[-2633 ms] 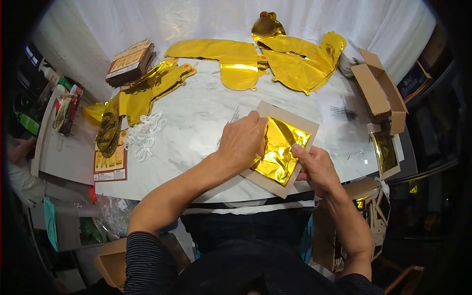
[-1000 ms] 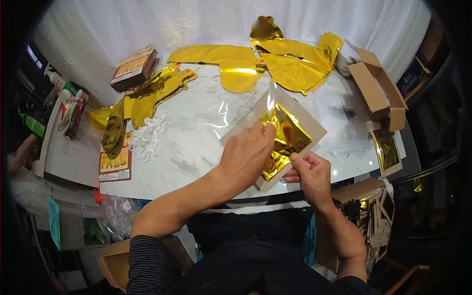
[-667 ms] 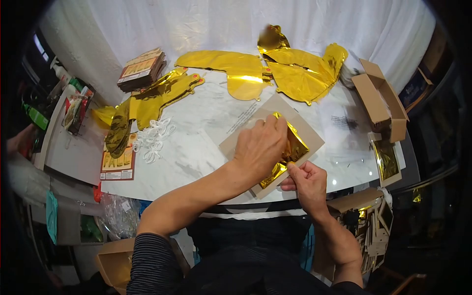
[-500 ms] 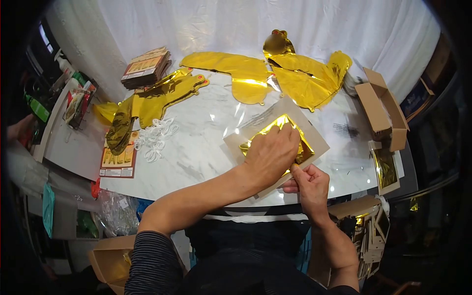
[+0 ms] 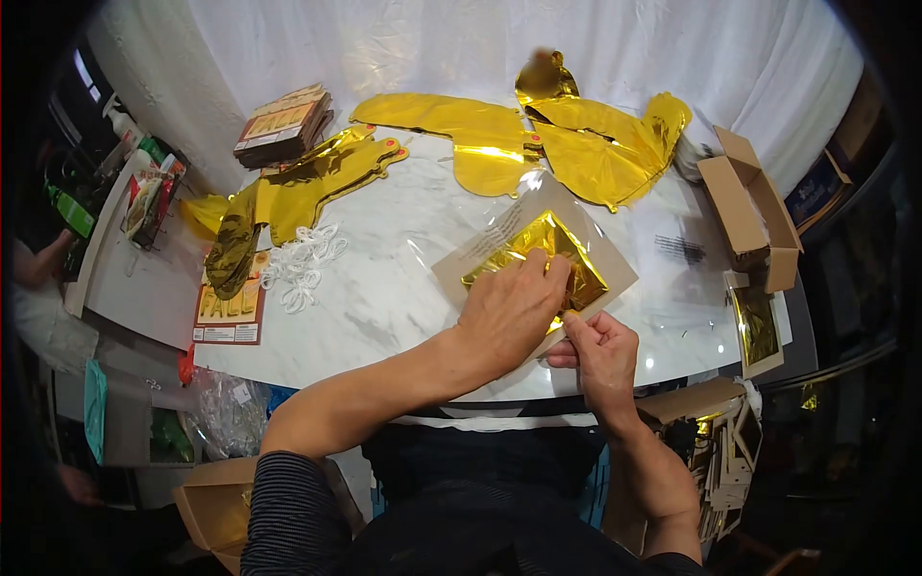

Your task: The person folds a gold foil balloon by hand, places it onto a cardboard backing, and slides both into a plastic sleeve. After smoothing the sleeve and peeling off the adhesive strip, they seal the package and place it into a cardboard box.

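Observation:
A clear plastic bag (image 5: pixel 497 227) with a grey-brown card and a folded gold foil balloon (image 5: pixel 586 276) inside lies turned cornerwise on the marble-patterned table. My left hand (image 5: pixel 514 312) is over the middle of it, fingers bent and closed against the bag; the fingertips are partly hidden. At the near edge, my right hand (image 5: pixel 605 363) pinches the bag between thumb and fingers. Flat gold foil balloons (image 5: pixel 490 144) and more gold foil balloons (image 5: pixel 605 154) lie beyond the bag. A stack of gold foil letters (image 5: pixel 327 187) is at the left.
White cords (image 5: pixel 303 269) lie left of centre beside a printed FALL card (image 5: pixel 229 312). A stack of similar cards (image 5: pixel 283 125) stands behind. At the right are an open cardboard box (image 5: pixel 747 202) and a packed gold foil (image 5: pixel 757 322). Another person's arm (image 5: pixel 43 259) shows at far left.
My left hand has slid slightly left and nearer to me over the bag. My right hand keeps its pinch on the near edge. The other person's arm at far left has shifted.

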